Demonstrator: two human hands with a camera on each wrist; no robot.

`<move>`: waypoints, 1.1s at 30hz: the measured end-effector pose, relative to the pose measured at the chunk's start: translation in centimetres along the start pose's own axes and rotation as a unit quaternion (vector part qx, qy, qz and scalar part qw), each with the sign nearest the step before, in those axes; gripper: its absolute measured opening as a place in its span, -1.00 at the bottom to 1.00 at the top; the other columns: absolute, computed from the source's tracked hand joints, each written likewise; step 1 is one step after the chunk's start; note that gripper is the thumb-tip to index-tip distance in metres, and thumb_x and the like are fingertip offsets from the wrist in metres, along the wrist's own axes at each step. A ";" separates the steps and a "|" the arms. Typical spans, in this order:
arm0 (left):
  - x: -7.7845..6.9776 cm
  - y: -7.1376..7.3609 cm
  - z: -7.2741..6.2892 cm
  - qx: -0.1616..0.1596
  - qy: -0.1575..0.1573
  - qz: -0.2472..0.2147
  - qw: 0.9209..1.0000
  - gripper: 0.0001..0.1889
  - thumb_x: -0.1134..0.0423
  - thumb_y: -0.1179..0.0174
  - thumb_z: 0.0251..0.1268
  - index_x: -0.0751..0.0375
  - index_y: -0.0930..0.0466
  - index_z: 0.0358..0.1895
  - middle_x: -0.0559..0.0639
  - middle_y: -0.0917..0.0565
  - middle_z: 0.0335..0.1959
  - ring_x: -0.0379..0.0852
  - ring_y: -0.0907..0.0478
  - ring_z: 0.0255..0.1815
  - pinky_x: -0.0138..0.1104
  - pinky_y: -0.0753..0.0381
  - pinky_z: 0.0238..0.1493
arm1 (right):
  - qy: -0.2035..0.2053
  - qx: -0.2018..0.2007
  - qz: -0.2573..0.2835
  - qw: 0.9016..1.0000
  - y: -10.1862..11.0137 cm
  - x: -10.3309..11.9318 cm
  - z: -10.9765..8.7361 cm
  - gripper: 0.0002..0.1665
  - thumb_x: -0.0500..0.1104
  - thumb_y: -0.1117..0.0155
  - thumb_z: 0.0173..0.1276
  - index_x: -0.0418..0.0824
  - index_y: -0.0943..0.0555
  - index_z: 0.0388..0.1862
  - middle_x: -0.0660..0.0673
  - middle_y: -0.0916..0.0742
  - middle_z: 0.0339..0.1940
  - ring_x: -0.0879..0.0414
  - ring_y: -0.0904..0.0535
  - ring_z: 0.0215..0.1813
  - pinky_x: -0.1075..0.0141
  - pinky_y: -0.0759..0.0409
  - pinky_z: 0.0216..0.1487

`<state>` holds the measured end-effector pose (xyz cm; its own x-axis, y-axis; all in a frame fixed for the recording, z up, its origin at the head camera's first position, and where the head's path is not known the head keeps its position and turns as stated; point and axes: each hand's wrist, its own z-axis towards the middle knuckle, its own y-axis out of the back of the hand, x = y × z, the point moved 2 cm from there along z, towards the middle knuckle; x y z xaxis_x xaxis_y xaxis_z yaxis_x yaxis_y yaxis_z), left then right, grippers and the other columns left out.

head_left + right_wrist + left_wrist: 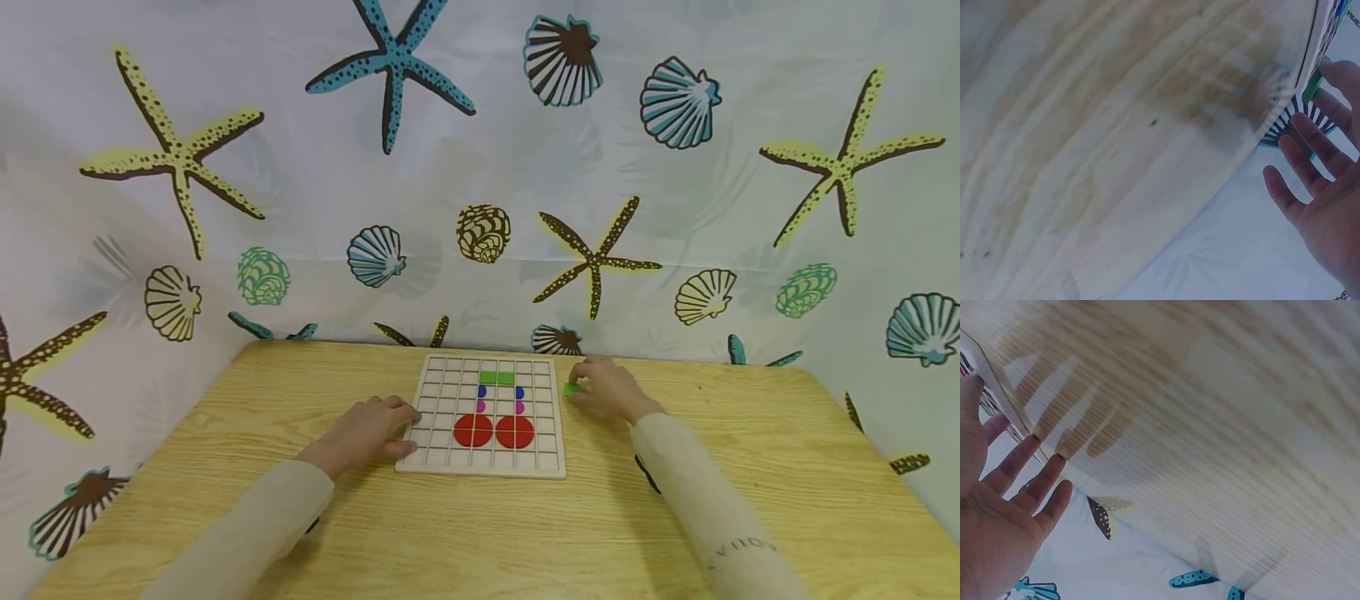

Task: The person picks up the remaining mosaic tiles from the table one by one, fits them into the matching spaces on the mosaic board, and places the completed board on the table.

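A white square grid board (442, 387) lies flat on the wooden table. On it are two green squares (497, 378), blue half-circles (482, 392), pink half-circles (481, 407) and two red circles (473, 430) made of wedges. My left hand (367, 433) rests at the board's left edge, fingers extended and touching it, holding nothing. Just off the board's right edge, my right hand (611, 390) pinches a green square piece (573, 389) between thumb and index finger. In the right wrist view that green piece (1313, 86) shows at the fingertips, the other fingers spread.
The wooden table (480, 533) reaches to a white curtain (450, 167) printed with starfish and shells, which hangs behind and along the sides. Both forearms in light sleeves (697, 492) cross the front of the table.
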<state>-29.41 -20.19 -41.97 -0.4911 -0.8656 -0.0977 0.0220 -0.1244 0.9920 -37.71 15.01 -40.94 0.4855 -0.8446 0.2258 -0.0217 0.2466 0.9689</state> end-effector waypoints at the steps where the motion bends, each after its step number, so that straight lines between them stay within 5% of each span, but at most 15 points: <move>1: 0.0 0.0 0.0 -0.001 -0.002 0.001 1.000 -0.57 -0.04 -0.17 0.17 0.09 -0.53 0.05 0.10 -0.54 0.04 0.15 -0.50 -0.01 0.04 -0.47 -0.04 | 0.000 0.001 0.001 1.000 0.0 0.2 0.1 -0.74 -0.02 -0.24 0.23 -0.11 -0.58 -0.15 -0.11 -0.59 -0.10 -0.10 -0.47 0.04 -0.03 -0.46 -0.03; 33: -0.2 0.2 -0.1 -0.002 -0.004 -0.001 1.000 -0.60 -0.02 -0.18 0.17 0.08 -0.54 0.02 0.08 -0.55 0.02 0.14 -0.52 -0.08 0.02 -0.50 -0.11 | -0.030 0.009 0.019 0.999 -1.5 4.0 4.0 -0.72 -0.07 -0.24 0.24 -0.12 -0.58 -0.09 -0.12 -0.61 -0.01 -0.01 -0.49 0.06 0.10 -0.45 0.09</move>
<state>-29.21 -20.05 -41.77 -0.4976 -0.8618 -0.0983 0.0241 -0.1270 0.9916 -39.27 9.37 -41.07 0.4305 -0.8620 0.2676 -0.0551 0.2709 0.9610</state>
